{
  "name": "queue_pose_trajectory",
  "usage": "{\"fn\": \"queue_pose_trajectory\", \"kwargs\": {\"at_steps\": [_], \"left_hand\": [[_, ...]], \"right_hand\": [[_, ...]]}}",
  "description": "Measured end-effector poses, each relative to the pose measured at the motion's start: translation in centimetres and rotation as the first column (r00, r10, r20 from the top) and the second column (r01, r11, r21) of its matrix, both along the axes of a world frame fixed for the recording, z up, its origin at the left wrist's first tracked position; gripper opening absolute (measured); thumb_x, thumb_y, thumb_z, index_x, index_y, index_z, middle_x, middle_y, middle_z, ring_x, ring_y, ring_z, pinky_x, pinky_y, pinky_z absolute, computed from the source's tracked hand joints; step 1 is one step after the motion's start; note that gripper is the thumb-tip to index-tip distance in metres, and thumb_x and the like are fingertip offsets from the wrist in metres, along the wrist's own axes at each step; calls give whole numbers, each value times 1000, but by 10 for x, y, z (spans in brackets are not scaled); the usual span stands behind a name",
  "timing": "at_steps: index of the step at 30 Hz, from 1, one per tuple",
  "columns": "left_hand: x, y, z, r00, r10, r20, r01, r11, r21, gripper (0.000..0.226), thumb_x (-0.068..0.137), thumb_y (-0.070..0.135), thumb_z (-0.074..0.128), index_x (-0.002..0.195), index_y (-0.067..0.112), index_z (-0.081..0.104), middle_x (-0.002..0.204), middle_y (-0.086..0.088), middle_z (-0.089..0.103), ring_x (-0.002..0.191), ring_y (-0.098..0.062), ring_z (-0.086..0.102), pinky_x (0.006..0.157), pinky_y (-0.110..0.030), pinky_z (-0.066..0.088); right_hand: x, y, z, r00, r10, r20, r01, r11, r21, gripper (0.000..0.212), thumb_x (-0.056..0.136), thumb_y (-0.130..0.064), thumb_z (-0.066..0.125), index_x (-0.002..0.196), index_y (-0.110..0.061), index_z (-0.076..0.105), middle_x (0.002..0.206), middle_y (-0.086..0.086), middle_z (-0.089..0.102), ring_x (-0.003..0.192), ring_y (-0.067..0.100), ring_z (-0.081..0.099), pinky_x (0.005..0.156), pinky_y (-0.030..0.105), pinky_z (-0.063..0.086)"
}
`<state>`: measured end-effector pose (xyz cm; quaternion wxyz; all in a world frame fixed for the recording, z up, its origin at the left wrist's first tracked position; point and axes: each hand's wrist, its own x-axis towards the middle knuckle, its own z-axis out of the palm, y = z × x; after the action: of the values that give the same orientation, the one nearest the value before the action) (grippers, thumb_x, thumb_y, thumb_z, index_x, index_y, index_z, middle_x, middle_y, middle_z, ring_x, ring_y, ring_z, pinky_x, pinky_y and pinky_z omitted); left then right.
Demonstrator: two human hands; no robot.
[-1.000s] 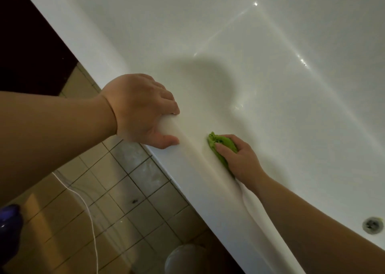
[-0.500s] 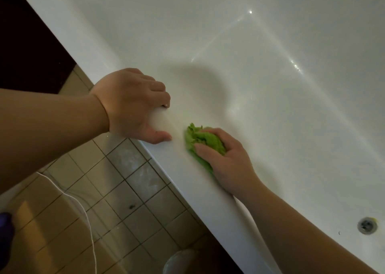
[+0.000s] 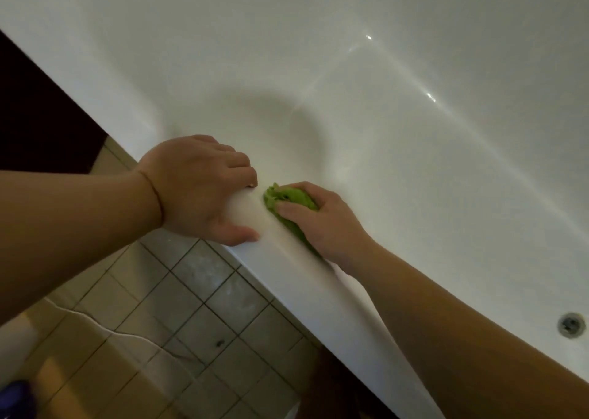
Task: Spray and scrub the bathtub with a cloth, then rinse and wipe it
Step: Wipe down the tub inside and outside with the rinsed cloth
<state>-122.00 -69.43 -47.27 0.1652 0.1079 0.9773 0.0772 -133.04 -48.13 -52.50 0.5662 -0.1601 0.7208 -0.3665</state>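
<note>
The white bathtub (image 3: 398, 116) fills the upper right of the view, its near rim (image 3: 318, 294) running diagonally from upper left to lower right. My left hand (image 3: 200, 189) grips that rim, fingers curled over the inner side and thumb on the outer edge. Just to its right, my right hand (image 3: 322, 224) holds a bunched green cloth (image 3: 280, 197) and presses it against the rim's inner edge. The cloth nearly touches my left fingers. Most of the cloth is hidden under my right palm.
A round metal drain (image 3: 572, 324) sits in the tub at the far right. Beige floor tiles (image 3: 191, 316) lie below the rim, with a thin white cord (image 3: 95, 320) across them. A dark blue object (image 3: 16, 396) shows at the bottom left corner.
My right hand has slid the green cloth up along the rim toward my left hand, closing the gap. My left hand keeps its grip on the rim.
</note>
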Motion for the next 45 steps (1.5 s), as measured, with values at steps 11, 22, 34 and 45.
{"fn": "queue_pose_trajectory", "kwargs": {"at_steps": [11, 22, 34, 45], "left_hand": [[3, -28, -6, 997, -74, -4, 75, 997, 32, 87, 83, 86, 42, 119, 12, 72, 110, -6, 76, 94, -32, 73, 81, -45, 59], [5, -53, -9, 999, -44, -13, 45, 997, 59, 94, 85, 89, 32, 122, 13, 72, 114, -7, 76, 96, -34, 74, 81, -50, 59], [5, -70, -10, 996, -92, 10, 91, 995, 30, 89, 91, 82, 32, 124, 8, 69, 116, -11, 74, 98, -35, 74, 80, -49, 58], [2, -77, -5, 997, -54, 53, 53, 998, 28, 88, 88, 86, 32, 120, 12, 69, 111, -8, 73, 92, -35, 72, 79, -48, 56]], "right_hand": [[-8, 43, -116, 992, -81, -96, 112, 919, 379, 34, 89, -54, 71, 109, -27, 70, 106, -5, 70, 104, 22, 65, 95, 38, 51], [-10, 30, -123, 994, -104, -28, 108, 970, 219, 21, 88, -50, 75, 100, -34, 73, 94, -9, 73, 87, 11, 68, 78, 29, 55], [-20, -28, -210, 979, 14, -204, 86, 876, 474, 58, 90, -56, 66, 137, -23, 57, 135, 12, 53, 125, 36, 53, 109, 46, 45], [-2, -20, -51, 998, -47, -34, 48, 998, 26, 21, 81, -45, 76, 102, -42, 74, 99, -17, 73, 93, 4, 67, 83, 25, 52]]}}
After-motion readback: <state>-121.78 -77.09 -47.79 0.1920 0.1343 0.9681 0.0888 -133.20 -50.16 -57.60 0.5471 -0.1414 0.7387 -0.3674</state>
